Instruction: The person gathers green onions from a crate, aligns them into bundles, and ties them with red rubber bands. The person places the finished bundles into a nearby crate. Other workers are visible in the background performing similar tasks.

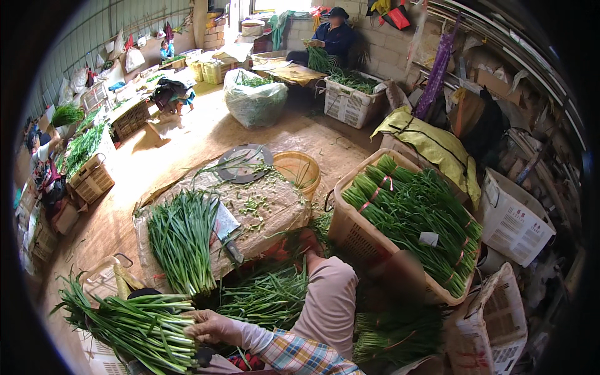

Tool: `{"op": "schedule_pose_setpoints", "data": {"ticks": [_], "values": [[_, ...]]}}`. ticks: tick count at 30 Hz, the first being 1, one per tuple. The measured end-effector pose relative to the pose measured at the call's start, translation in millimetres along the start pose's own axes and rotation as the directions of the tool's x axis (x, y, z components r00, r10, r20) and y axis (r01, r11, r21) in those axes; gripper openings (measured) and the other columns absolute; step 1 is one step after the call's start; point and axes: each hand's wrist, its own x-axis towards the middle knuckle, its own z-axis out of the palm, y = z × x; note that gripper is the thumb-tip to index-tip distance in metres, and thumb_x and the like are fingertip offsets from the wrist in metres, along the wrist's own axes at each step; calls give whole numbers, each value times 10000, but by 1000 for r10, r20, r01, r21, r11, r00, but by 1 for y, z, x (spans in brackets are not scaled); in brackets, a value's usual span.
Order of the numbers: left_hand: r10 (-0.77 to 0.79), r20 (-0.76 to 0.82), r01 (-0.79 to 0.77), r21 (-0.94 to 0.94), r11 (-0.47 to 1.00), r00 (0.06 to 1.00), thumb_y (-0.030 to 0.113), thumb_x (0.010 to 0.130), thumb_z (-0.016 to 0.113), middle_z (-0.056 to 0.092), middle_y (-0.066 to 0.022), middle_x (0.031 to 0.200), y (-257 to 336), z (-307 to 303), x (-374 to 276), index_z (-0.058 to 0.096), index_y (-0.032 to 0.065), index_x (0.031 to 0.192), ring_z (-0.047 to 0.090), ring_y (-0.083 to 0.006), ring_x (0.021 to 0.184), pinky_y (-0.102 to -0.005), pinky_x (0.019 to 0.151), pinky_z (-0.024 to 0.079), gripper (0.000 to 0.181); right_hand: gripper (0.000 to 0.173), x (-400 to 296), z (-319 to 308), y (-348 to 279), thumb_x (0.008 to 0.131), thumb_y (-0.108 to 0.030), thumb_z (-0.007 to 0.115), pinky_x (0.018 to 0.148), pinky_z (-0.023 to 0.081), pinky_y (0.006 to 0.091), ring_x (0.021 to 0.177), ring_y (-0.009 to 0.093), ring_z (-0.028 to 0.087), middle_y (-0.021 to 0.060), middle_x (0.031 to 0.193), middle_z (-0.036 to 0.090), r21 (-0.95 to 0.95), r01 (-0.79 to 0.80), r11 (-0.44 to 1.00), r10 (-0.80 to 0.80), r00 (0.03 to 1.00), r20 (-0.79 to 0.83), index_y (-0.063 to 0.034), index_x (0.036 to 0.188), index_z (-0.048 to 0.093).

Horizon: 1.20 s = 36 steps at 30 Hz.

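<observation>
My right hand (215,326), in a checked sleeve with a pale cuff, is at the white stalk ends of a large loose bunch of garlic chives (140,328), its fingers bent onto the stalks. The bunch lies at the lower left over my lap, leaves pointing left. My left hand is out of view. On the cloth-covered work surface (276,206) in front of me is another pile of chives (183,239). Beside that pile rests a cleaver (227,229) with a dark handle. More loose chives (267,293) lie below the surface's near edge.
To the right stands a plastic crate (370,234) of tied chive bundles (412,220). Beyond the work surface are a round board (245,163), bearing trimmings, and a yellow bucket (297,171). A seated person (333,40) handles greens at the back; others work at left.
</observation>
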Motion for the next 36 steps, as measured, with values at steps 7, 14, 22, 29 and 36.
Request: {"op": "schedule_pose_setpoints", "data": {"ticks": [7, 14, 22, 29, 36], "values": [[68, -96, -60, 81, 995, 993, 173, 959, 413, 559, -58, 906, -3, -6, -7, 436, 8, 1149, 553, -187, 840, -335, 917, 400, 254, 234, -9, -11, 6, 900, -224, 613, 464, 311, 190, 522, 30, 400, -67, 664, 522, -432, -23, 901, -168, 902, -398, -48, 1053, 623], [157, -174, -123, 192, 974, 972, 182, 955, 421, 565, -60, 918, 7, -6, -23, 450, 8, 1145, 555, -186, 847, -335, 911, 407, 259, 370, -83, -29, -52, 821, -403, 650, 636, 496, 347, 716, 190, 617, 78, 763, 618, -764, -645, -25, -329, 726, -603, -81, 1004, 643], [216, -248, -113, 371, 922, 944, 191, 951, 431, 572, -62, 930, -3, -21, -19, 466, 9, 1139, 558, -186, 855, -334, 905, 415, 265, 777, 24, -18, -2, 767, -195, 724, 933, 445, 293, 1143, 179, 502, 111, 1345, 453, -463, 149, 874, -197, 979, -57, -3, 1392, 305], [324, -295, -76, 624, 778, 899, 200, 948, 440, 578, -63, 941, -6, -23, -10, 481, 9, 1134, 561, -185, 862, -334, 900, 422, 270, 724, 23, 18, -9, 705, -59, 670, 935, 428, 276, 1109, 134, 522, 47, 1253, 548, -207, 134, 969, -155, 984, -89, -24, 1367, 379], [327, -340, 21, 720, 693, 882, 208, 944, 449, 584, -64, 953, -31, -24, 10, 495, 10, 1130, 563, -185, 869, -333, 894, 429, 276, 436, 103, -67, 85, 842, -180, 506, 955, 405, 546, 1087, 371, 540, 188, 1236, 543, 67, 592, 803, -595, 804, 22, -12, 1241, 457]]}}
